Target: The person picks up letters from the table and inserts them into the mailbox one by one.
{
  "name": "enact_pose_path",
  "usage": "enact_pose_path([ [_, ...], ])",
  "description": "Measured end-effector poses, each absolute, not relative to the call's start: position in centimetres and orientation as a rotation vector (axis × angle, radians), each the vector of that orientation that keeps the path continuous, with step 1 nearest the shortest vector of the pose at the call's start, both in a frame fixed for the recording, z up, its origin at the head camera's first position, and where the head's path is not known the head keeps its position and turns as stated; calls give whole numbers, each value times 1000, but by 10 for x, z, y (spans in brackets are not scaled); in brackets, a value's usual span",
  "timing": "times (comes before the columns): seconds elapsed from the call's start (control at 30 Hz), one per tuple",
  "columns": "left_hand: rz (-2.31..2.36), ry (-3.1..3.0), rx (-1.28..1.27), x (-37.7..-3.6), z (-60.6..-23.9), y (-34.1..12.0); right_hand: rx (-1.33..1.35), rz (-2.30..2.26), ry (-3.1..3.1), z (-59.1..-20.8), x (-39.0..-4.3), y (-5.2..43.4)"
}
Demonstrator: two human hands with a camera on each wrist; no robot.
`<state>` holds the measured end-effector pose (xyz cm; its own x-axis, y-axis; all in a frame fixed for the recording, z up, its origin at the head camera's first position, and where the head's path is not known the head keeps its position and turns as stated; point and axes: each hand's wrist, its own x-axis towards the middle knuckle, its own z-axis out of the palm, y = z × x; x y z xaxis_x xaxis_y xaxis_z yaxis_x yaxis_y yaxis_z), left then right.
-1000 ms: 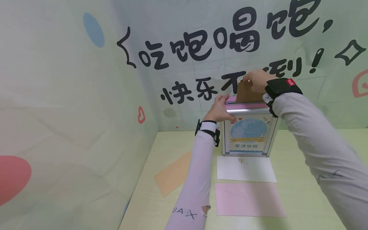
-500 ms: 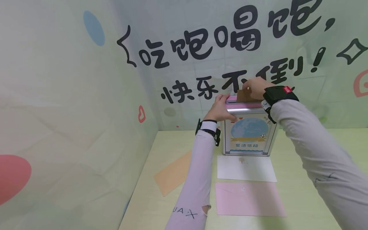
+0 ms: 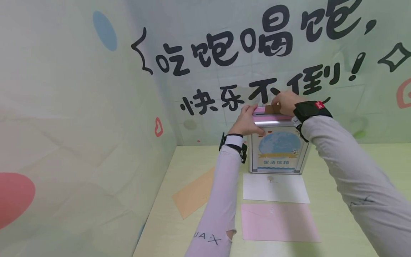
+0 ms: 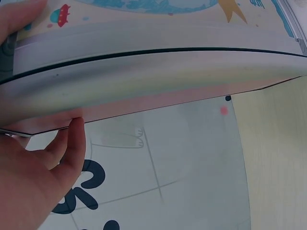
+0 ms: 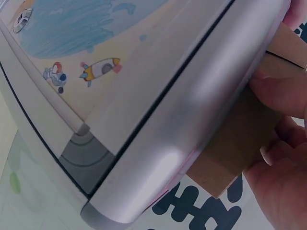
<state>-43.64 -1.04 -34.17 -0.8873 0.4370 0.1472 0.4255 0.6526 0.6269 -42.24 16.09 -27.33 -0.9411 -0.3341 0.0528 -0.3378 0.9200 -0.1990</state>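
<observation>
A silver-framed letter box with a blue globe picture stands upright on the table, its pink top slotted. A brown envelope sits mostly down in that slot, with just a short strip showing above. My right hand pinches this strip between thumb and fingers, right over the top of the box. On the box's upper left corner is my left hand, which grips it with the thumb on the front and fingertips at the pink top's far edge. The envelope's lower part is hidden inside the box.
A white envelope lies right in front of the box, and a pink envelope nearer to me. To the left, an orange envelope is partly under my left forearm. A printed wall rises behind the box.
The right hand has moved down with the brown envelope, which has sunk from standing tall above the slot to a short strip. The left hand keeps its grip on the box corner.
</observation>
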Motion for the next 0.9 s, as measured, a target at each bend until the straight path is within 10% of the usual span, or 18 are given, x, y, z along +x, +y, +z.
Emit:
enact_pose_path([
  [0.9, 1055, 2856, 743, -439, -343, -8, 361, 334, -3226, -285, -426, 205],
])
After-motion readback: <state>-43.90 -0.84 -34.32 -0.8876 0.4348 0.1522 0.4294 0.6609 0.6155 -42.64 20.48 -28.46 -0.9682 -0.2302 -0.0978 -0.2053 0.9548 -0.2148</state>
